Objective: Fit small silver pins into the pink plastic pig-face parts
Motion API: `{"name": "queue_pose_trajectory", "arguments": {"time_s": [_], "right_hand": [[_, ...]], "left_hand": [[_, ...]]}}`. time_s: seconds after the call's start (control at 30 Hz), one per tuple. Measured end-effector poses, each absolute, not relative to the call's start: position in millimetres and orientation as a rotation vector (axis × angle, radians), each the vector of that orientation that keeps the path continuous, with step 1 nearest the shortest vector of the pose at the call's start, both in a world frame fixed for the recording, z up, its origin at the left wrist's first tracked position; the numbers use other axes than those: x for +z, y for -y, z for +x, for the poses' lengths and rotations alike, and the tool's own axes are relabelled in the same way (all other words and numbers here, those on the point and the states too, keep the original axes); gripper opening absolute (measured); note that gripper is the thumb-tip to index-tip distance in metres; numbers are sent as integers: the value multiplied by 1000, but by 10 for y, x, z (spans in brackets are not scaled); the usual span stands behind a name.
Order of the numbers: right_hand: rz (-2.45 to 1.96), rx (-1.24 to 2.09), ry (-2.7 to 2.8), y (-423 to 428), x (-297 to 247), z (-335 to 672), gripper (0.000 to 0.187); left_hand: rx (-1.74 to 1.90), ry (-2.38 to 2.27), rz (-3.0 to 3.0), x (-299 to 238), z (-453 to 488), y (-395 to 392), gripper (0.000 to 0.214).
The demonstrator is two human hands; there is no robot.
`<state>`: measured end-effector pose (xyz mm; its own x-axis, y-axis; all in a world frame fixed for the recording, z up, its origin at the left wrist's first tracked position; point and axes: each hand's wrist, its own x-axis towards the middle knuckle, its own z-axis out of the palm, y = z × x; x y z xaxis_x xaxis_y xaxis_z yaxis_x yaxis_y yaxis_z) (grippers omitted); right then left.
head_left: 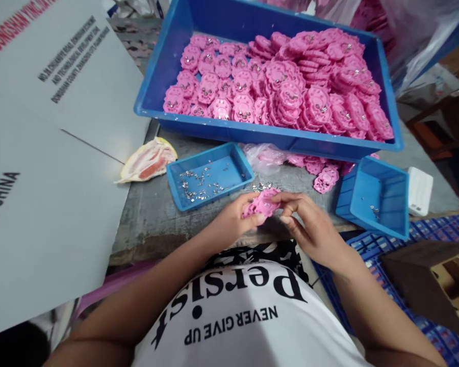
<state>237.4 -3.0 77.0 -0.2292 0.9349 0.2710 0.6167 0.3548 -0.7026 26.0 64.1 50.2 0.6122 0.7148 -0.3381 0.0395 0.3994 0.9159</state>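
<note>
My left hand (233, 219) is closed around the edge of a pink flower-shaped plastic piece (266, 203), thumb in front and fingers behind. Against the right side of this piece, my right hand (313, 229) has one fingertip touching it. Its thumb and another finger curl close together, and whatever may be between them is too small to make out. Just behind the piece lies a small heap of shiny metal bits (263, 187) on the table. To the left is a shallow blue tray (229, 165) with more metal bits scattered in it.
A large blue bin (229, 133) full of similar pink pieces (283, 81) stands behind. A small blue box (386, 204) and a white device (421, 191) sit at right. Fruit peel (149, 160) lies by a white carton (53, 168). Loose pieces (326, 179) lie near a plastic bag (265, 157).
</note>
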Motion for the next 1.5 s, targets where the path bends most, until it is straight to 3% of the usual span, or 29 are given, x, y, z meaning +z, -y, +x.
{"name": "queue_pose_trajectory", "arguments": {"time_s": [0.13, 0.37, 0.57, 0.87, 1.1, 1.5], "right_hand": [[-1295, 953, 1598, -37, 609, 2284, 13], [-1242, 1190, 1302, -167, 530, 2082, 23], [-1326, 946, 1152, -211, 453, 1944, 17], [-1284, 1115, 948, -246, 397, 1689, 18], [-1252, 1237, 851, -266, 392, 1588, 16], [-1311, 1176, 907, -285, 369, 1579, 20]], "left_hand": [[398, -785, 833, 499, 234, -664, 49], [488, -703, 662, 444, 222, -631, 51], [803, -731, 579, 421, 253, -603, 37], [996, -541, 651, 273, 156, -470, 69], [1136, -518, 838, 207, 163, -479, 48], [1161, -494, 922, 216, 172, -485, 47]]}}
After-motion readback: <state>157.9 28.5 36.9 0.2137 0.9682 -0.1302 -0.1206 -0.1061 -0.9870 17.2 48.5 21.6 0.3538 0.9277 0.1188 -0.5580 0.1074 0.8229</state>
